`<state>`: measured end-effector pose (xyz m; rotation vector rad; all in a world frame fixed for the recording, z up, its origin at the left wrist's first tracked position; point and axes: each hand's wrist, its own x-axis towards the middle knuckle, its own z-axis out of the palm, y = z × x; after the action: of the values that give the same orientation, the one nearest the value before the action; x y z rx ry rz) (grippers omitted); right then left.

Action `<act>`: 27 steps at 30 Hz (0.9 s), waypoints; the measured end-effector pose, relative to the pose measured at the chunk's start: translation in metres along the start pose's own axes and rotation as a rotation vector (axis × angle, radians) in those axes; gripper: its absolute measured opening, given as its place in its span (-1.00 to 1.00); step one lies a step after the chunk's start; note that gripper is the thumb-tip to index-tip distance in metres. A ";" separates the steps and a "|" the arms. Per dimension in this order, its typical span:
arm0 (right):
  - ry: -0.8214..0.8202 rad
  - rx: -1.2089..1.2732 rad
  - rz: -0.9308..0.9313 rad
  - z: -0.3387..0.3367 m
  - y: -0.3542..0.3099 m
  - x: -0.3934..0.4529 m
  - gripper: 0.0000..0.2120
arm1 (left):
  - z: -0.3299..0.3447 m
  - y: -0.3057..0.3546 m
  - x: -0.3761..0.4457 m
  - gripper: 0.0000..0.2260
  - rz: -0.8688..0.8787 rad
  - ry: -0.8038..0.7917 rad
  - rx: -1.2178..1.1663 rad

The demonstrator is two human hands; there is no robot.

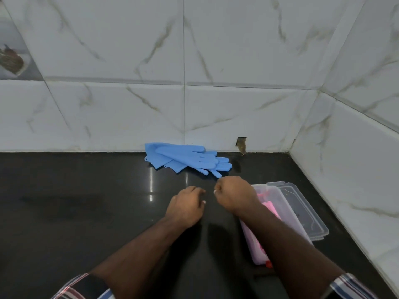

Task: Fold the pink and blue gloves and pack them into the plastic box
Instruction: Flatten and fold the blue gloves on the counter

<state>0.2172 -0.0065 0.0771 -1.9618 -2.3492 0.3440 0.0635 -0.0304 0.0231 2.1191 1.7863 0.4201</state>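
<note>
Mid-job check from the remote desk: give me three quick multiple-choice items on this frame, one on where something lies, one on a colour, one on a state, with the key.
1. Where do the blue gloves lie?
A. In the plastic box
B. On the counter by the back wall
C. In the left hand

2. What colour shows inside the plastic box?
A. Pink
B. Green
C. Yellow

3. What is the state of the box lid?
A. Snapped shut on the box
B. Off, lying beside the box
C. Held in the right hand

Key: 1 B, the gloves rest on the black counter at the foot of the tiles. 2 A, pink shows through the clear wall. 3 B, the lid lies on the box's far-right side; the left hand and right hand hold nothing.
</note>
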 end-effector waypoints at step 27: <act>0.249 -0.102 -0.164 0.053 -0.066 0.188 -0.81 | -0.011 -0.126 0.084 -0.77 -0.254 0.281 -0.262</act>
<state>0.1087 0.1599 0.0215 -1.7182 -2.3832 -0.0295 -0.0388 0.0724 -0.0210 1.6956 1.9926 0.8649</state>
